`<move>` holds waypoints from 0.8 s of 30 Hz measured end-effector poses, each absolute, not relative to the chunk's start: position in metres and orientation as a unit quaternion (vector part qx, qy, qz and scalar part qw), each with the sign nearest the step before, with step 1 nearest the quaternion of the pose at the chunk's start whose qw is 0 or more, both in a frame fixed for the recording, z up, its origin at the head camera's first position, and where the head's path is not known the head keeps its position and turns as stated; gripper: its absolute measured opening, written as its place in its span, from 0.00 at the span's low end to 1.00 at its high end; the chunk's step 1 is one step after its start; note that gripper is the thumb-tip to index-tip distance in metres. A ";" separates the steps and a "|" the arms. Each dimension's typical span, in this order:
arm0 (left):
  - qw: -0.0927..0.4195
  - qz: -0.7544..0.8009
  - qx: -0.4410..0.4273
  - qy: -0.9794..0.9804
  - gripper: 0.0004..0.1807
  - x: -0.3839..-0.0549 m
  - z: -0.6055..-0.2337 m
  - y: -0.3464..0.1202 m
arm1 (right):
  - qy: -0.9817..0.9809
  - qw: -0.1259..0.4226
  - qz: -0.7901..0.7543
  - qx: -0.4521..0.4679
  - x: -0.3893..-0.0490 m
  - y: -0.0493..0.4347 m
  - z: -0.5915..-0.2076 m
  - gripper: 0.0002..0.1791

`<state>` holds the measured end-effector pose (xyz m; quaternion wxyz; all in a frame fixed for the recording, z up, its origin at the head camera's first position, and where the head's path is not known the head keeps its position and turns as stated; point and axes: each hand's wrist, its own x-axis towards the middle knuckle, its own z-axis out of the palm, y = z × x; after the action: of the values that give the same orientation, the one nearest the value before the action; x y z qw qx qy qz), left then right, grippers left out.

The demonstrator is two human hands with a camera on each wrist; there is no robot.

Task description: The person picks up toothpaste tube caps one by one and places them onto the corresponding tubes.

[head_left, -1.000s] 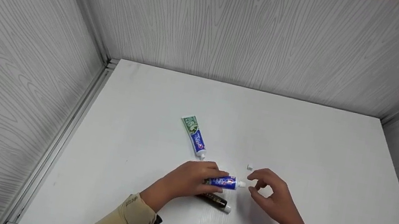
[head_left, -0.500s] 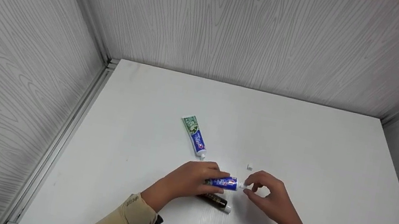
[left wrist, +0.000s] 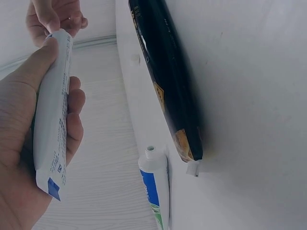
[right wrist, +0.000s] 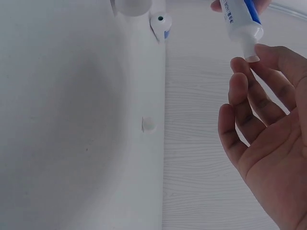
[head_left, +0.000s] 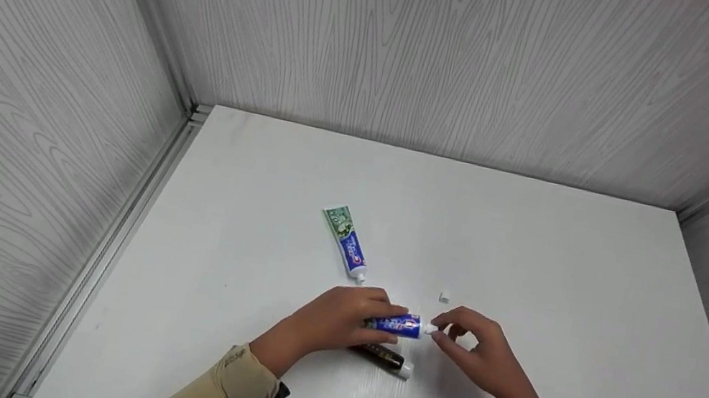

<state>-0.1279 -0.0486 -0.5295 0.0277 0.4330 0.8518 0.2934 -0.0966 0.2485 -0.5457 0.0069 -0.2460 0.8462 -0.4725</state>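
Note:
My left hand [head_left: 341, 317] grips a blue-and-white toothpaste tube [head_left: 401, 325] by its body, its nozzle end pointing right. At that end, my right hand [head_left: 487, 350] pinches the small white cap [right wrist: 251, 57] between thumb and index finger, its other fingers loosely bent. Under the left hand lies a black tube [head_left: 381, 355] with a white end. Beyond the hand, a green-and-blue toothpaste tube [head_left: 345, 243] rests on the table; its bare nozzle [left wrist: 150, 149] shows an opening in the left wrist view. A loose white cap [head_left: 444, 297] lies beyond my right fingers.
The white table [head_left: 256, 174] is bounded by a grey wood-grain panel [head_left: 396, 46] at the back and by similar panels at both sides. A metal frame rail [head_left: 124, 224] runs along the left edge.
My right hand has moved a little left, from just off the held tube's end onto its cap, and its fingertips have come together there. The left hand and the lying tubes have stayed put.

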 end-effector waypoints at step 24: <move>0.023 0.281 0.435 0.855 0.26 -0.127 -0.530 -0.047 | 0.852 0.057 -0.478 -0.207 -0.098 0.249 -0.542 0.08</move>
<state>-0.1268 -0.0466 -0.5295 0.0230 0.4349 0.8552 0.2809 -0.0980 0.2488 -0.5424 0.0568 -0.2069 0.8520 -0.4776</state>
